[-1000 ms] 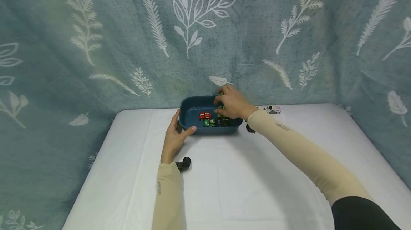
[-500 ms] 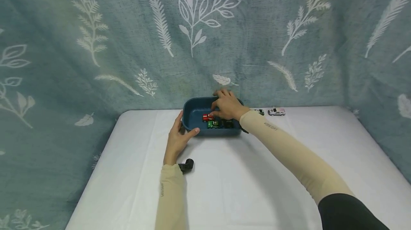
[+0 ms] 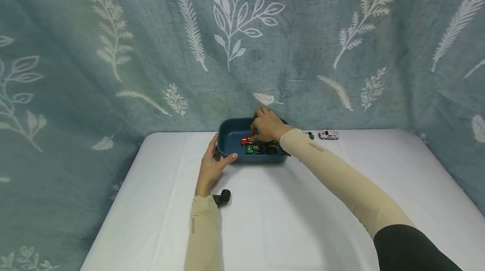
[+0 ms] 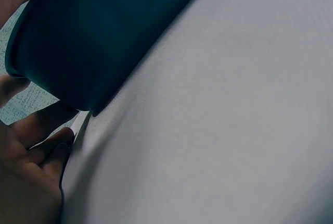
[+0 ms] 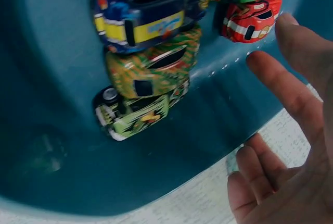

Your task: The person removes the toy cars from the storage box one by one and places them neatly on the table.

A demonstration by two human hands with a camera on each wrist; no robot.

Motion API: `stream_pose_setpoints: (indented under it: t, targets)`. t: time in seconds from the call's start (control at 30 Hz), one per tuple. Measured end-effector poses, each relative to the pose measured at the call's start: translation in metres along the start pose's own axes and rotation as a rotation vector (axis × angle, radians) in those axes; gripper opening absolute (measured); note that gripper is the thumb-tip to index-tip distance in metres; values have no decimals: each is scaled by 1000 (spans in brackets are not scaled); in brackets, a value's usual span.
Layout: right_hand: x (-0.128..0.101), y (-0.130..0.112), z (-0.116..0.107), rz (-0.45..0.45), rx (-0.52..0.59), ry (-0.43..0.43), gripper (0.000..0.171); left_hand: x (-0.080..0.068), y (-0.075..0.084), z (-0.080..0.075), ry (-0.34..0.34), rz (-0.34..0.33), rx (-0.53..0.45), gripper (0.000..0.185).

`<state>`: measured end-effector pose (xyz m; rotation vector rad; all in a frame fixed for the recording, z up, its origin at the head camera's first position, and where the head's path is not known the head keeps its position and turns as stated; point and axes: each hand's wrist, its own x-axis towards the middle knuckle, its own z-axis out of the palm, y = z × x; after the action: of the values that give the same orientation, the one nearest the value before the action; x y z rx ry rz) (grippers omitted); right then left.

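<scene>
Two hands at blue tub (image 3: 227, 136), far centre of white table (image 3: 265, 220). Left hand (image 3: 212, 166) cups tub's 8 o'clock corner, thumb on near wall, fingers around left end. Right hand (image 3: 267, 126) over tub, fingers spread, holding nothing, fingertip near red car (image 5: 250, 18). White car (image 3: 328, 135) on table at tub's 3 o'clock.
</scene>
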<state>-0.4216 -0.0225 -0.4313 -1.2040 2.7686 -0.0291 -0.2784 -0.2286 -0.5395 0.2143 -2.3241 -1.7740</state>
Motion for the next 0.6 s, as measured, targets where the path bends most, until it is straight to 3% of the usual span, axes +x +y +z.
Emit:
stream_pose_setpoints:
  t: [0.6]
  targets:
    - [15, -7, 8, 29, -125, -40, 35, 2, 1, -1, 10, -20, 30, 104]
